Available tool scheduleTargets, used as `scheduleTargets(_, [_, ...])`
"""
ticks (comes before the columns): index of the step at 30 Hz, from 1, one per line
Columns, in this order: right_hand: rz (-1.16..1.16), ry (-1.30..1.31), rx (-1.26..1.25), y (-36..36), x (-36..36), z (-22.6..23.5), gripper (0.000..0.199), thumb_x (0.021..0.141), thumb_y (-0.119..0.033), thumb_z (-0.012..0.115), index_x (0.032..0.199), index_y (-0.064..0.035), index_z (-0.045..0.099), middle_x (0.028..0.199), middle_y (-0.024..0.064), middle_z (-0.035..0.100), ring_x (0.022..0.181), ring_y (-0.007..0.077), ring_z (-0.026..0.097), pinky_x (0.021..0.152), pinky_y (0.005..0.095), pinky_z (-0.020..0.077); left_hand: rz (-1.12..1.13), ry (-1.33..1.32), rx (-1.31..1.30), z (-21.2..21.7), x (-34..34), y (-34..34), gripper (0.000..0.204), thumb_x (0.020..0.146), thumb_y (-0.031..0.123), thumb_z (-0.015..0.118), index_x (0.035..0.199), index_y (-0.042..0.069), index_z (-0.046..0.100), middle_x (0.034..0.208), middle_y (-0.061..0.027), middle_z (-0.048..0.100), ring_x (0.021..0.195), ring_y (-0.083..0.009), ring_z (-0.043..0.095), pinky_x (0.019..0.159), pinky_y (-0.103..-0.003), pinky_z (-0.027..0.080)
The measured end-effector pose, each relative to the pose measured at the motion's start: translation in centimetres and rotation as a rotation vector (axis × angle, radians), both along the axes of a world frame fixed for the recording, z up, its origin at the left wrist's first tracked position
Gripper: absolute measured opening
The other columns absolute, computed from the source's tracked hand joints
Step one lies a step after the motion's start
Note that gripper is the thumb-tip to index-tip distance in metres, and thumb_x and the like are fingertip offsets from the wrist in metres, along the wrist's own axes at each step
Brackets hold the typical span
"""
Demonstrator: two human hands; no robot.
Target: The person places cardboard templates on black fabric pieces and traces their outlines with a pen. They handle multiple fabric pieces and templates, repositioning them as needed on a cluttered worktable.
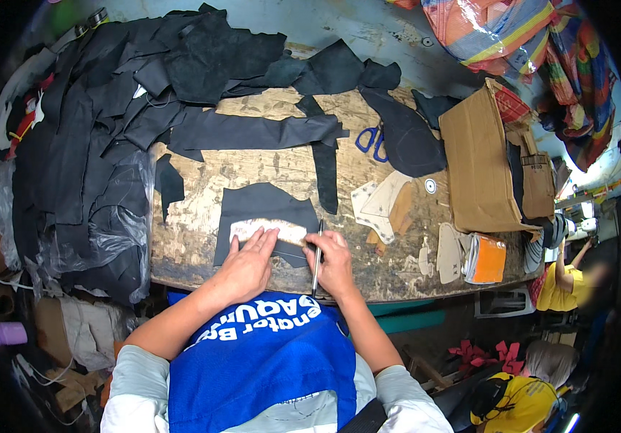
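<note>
A piece of black leather [256, 202] lies flat on the worn wooden table in front of me. On it rests a pale, curved pattern template [292, 231] with marks on its surface. My left hand [249, 263] lies on the template with its fingers stretched out, pressing it against the leather. My right hand [333, 261] grips a slim silver pen [317, 267], held nearly upright by the template's right end. A thin light line shows on the leather below the template.
Black leather pieces [94, 123] pile up at the left and back. Blue-handled scissors [372, 143] lie partly under a leather piece. Rightward are paper templates [383, 202], a cardboard box [480, 159] and an orange-covered notebook [489, 260]. People in yellow are at far right.
</note>
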State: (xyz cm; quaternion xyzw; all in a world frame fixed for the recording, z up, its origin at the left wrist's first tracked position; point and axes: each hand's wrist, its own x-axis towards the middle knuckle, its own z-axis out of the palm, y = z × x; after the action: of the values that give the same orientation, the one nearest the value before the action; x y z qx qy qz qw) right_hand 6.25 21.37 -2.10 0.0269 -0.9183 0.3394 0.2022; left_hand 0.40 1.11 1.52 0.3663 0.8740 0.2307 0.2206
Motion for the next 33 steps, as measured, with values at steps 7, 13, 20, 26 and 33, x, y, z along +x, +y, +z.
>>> scheduleTargets(7, [-0.057,-0.022,-0.088,0.8,-2.8,-0.2,0.023,0.068,-0.006,0.074,0.090,-0.0062,0.066,0.084,0.0106,0.063,0.085,0.0282,0.058,0.076,0.0359,0.0463,0.147,-0.010,0.175,-1.3,-2.5,0.9,0.067,0.085,0.004,0.041,0.144,-0.001,0.010,0.136,-0.0248,0.041,0.129,-0.0360,0.037,0.106,-0.062,0.018])
scheduleTargets(13, [-0.081,-0.017,-0.093,0.7,-3.1,-0.3,0.025,0.065,-0.007,0.075,0.089,-0.0075,0.066,0.084,0.0091,0.064,0.084,0.0267,0.058,0.077,0.0359,0.0441,0.232,-0.038,0.364,-2.4,-1.8,0.1,0.064,0.087,0.005,0.042,0.144,-0.001,0.013,0.131,-0.0214,0.048,0.128,-0.0352,0.039,0.107,-0.061,0.016])
scheduleTargets(20, [-0.082,-0.007,-0.066,0.7,-3.2,-0.7,0.027,0.064,-0.008,0.076,0.090,-0.0085,0.067,0.084,0.0080,0.064,0.082,0.0254,0.058,0.077,0.0361,0.0434,0.047,0.306,0.159,-2.8,-0.2,1.6,0.054,0.092,0.024,0.048,0.139,0.001,0.033,0.140,-0.0198,0.038,0.134,-0.0326,0.031,0.107,-0.061,0.016])
scheduleTargets(26, [-0.082,-0.016,-0.090,0.7,-3.3,-0.5,0.030,0.064,-0.005,0.076,0.092,-0.0072,0.067,0.085,0.0094,0.064,0.081,0.0260,0.058,0.073,0.0349,0.0453,-0.032,0.249,0.027,-3.7,-0.3,2.0,0.068,0.090,0.045,0.050,0.138,-0.001,0.034,0.146,-0.0198,0.028,0.140,-0.0318,0.018,0.106,-0.063,0.011])
scheduleTargets(33, [-0.041,-0.086,-0.141,1.1,-4.0,0.0,0.023,0.074,-0.006,0.071,0.097,-0.0077,0.067,0.088,0.0101,0.066,0.084,0.0252,0.060,0.076,0.0332,0.0471,-0.020,0.236,0.052,-4.1,-0.4,2.0,0.072,0.089,0.047,0.050,0.138,-0.003,0.032,0.147,-0.0198,0.027,0.140,-0.0313,0.016,0.107,-0.064,0.009])
